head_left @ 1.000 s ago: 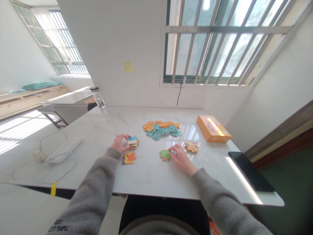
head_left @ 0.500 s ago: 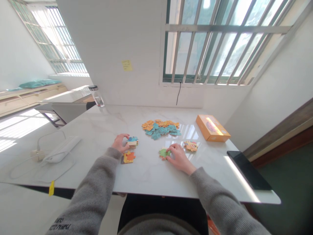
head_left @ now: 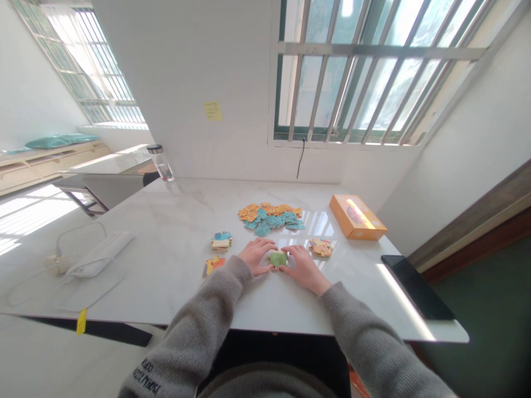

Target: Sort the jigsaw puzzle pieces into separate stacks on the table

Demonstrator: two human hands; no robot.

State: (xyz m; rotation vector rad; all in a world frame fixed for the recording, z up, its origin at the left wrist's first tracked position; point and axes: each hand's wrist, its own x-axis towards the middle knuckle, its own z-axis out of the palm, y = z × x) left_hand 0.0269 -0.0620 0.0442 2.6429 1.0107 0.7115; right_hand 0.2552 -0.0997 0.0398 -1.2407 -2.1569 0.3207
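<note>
Table (head_left: 174, 221), white marble top, sun glare on it: landmark. Behind it: white wall (head_left: 186, 66) bearing yellow sticky note (head_left: 213, 110); barred window (head_left: 373, 72), bright daylight. Left of it: second barred window (head_left: 95, 72), pale wooden bench (head_left: 37, 168) with teal cushion (head_left: 58, 141), sun-striped floor (head_left: 25, 213). Right of it: side wall (head_left: 460, 121), dark wooden skirting (head_left: 477, 221), green floor (head_left: 498, 309).

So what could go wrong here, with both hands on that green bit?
The left hand and right hand press on the green puzzle piece from both sides. Pushed unevenly, it might slip or buckle. The left sleeve lies right by the orange piece and could drag it. The black tablet sits near the edge of the table, where the right sleeve might knock it.
</note>
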